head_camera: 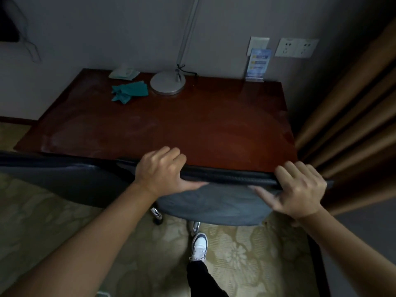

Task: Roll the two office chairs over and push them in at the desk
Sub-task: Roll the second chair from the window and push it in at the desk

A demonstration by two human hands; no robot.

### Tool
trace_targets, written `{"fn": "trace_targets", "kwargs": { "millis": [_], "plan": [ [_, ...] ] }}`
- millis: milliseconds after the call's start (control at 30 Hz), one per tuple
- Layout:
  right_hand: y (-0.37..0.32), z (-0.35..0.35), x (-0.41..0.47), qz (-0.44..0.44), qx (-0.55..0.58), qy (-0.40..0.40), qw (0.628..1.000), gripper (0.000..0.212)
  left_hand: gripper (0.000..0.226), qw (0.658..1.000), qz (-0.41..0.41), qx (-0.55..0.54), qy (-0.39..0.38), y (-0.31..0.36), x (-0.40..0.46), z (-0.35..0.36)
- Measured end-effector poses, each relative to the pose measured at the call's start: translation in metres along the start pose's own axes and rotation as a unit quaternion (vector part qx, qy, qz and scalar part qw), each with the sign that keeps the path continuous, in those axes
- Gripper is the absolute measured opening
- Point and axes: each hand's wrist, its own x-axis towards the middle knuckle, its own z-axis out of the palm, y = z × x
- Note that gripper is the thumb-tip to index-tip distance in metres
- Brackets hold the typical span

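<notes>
At the desk (162, 125), both hands' grip clamps the chair (214, 202) backrest's top edge, lying left-right.

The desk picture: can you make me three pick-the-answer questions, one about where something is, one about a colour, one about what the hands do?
1. Where is the round silver lamp base?
A. at the back of the reddish-brown wooden desk
B. on the floor
C. on the chair

2. What colour is the crumpled cloth beside the lamp base?
A. yellow
B. teal
C. pink

3. What are the left hand and right hand doing?
A. hanging free
B. holding the lamp
C. gripping the top edge of the dark grey chair back

Answers: 1 A, it stands near the wall; 2 B, it is blue-green; 3 C, fingers curl over the edge.
</notes>
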Motion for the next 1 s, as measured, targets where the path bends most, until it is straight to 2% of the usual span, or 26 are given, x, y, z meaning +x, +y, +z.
{"fn": "trace_targets", "kwargs": {
  "millis": [200, 367, 567, 800, 1000],
  "plan": [
    [0.0, -0.001, 0.0, 0.008, 0.008, -0.015, 1.0, 0.062, 0.075, 0.999, 0.0, 0.008, -0.043, 0.001, 0.002, -0.005],
    [-0.001, 0.002, -0.007, 0.01, 0.006, -0.003, 1.0, 0.062, 0.073, 0.999, 0.012, 0.019, -0.034, 0.001, 0.0, -0.005],
    [-0.003, 0.0, -0.008, 0.014, 0.015, -0.001, 1.0, 0.063, 0.074, 0.996, 0.005, 0.019, -0.084, 0.002, 0.001, -0.009],
    [-0.003, 0.001, -0.009, 0.009, 0.025, 0.011, 1.0, 0.064, 0.072, 0.995, -0.005, 0.006, -0.096, 0.003, 0.0, -0.01],
    [-0.003, -0.006, -0.009, 0.021, 0.032, -0.011, 0.999, 0.063, 0.072, 0.994, -0.015, 0.001, -0.109, 0.006, 0.002, -0.016]
  ]
}}
